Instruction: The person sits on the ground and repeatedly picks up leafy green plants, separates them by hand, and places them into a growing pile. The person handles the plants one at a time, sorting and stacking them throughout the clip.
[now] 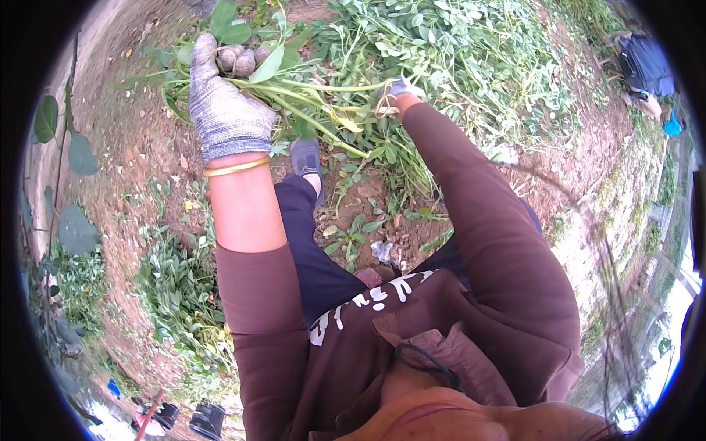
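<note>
green stems, long axis sideways

Bright daylight bleaches the ground at right, and the fisheye view curves toward a black rim.

Got one loose bunch of green leafy stems, held beyond the shoe. Long, slim, pale green. Gathered tight beyond and left of the shoe, with broad oval leaves there. Fanning out into separate strands beyond and right of the shoe. Dropping lowest along a bare strand, ending just right of the shoe. Yellowed in one leaf.
</note>
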The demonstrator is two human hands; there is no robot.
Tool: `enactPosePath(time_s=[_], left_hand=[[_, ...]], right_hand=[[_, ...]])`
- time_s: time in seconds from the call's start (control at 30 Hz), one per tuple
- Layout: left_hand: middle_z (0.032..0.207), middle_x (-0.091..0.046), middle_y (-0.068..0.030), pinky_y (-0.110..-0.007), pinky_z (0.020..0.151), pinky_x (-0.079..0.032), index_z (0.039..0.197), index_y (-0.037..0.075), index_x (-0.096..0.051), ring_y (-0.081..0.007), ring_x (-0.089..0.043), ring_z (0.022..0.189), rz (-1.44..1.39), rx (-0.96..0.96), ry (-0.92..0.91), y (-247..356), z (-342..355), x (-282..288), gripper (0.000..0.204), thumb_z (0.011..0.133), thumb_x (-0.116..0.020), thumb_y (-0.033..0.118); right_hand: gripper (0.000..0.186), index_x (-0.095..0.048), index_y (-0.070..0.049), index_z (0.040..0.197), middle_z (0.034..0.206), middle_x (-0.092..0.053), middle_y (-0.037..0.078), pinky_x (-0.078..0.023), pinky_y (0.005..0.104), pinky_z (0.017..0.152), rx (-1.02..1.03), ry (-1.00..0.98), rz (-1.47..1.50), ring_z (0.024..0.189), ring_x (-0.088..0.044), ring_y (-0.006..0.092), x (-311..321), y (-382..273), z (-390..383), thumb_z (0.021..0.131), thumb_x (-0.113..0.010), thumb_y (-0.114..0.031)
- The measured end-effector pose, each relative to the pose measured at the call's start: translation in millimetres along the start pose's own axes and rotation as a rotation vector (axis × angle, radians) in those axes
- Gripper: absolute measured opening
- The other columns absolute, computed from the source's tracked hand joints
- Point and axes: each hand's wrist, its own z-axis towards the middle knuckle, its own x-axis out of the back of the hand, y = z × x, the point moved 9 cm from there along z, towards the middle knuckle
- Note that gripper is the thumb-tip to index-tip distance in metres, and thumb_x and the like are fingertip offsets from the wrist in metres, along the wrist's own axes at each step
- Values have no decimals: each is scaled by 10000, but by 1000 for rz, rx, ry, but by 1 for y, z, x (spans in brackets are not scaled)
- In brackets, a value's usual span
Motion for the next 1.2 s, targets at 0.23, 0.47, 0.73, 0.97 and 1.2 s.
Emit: enactPosePath(time_s=[0.23, 0.47, 0.73, 0.97, 1.2], left_hand=[[554, -406, -1, -382, 691, -452, 604, 120, -400, -215, -456, 603, 67, 112, -190, -27, -2, -32, 382, 861, -570, 347], [573, -374, 15, -363, 692, -462, 633, 118, -381, -171, -408, 561, 21, 106, -213, -27, 7, -21, 356, 881, -557, 302], [583, -352, 22, -350, 663, -465, 661, 121, -385, -139, -359, 527, -62, 189, -244, -42, 3, -24, 312, 896, -545, 248], [620, -439, 19, -359, 648, -511, 729, 95, -469, -136, -446, 545, 137, 170, -277, -47, 3, -27, 255, 864, -618, 253], [685, -604, -63, -324, 541, -534, 835, 26, -574, -181, -604, 559, 305, 93, -255, -47, -4, -33, 216, 847, -634, 234]], right_hand=[[425, -527, -136, 1200, 1107, -621, 118, -466, 430, 814, 248, 109, -86, 1003, -613, 281, -115, -3, -3, 792, -612, -212], [324, -547, -131, 1174, 1006, -635, 153, -486, 395, 802, 324, 146, -35, 918, -618, 291, -69, -4, -120, 854, -542, -183], [176, -637, -73, 922, 842, -645, 137, -486, 343, 705, -259, 1194, 206, 775, -598, 222, 51, 253, -249, 882, -519, -197], [425, -589, -33, 1010, 933, -633, 124, -495, 341, 727, 164, 1513, 1926, 790, -600, 218, -27, 356, -269, 932, -435, -421], [388, -560, -34, 1076, 978, -599, 103, -499, 327, 667, 223, 1556, 2160, 784, -576, 209, -13, 343, -280, 909, -479, -375]])
